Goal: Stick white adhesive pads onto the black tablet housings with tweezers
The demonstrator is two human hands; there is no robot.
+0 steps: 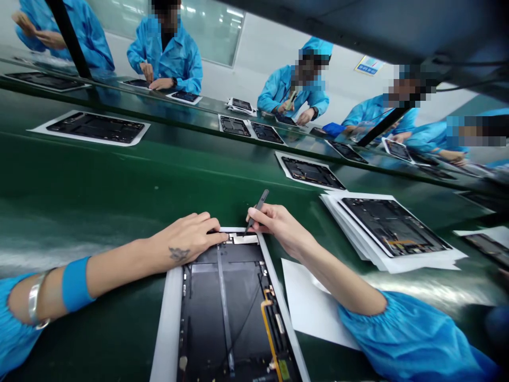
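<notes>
Open tablet housing (225, 307) lies lengthwise from me, lower centre; left hand (185, 239) flat on its far end; right hand (274, 225), apart, pinches tweezers (256, 212) there.

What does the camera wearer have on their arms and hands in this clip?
Both sleeves are bright blue with gathered cuffs. The left hand is bare, with a dark tattoo near the wrist; its forearm wears a wide blue band and a silver bangle. The right hand is bare too.
</notes>
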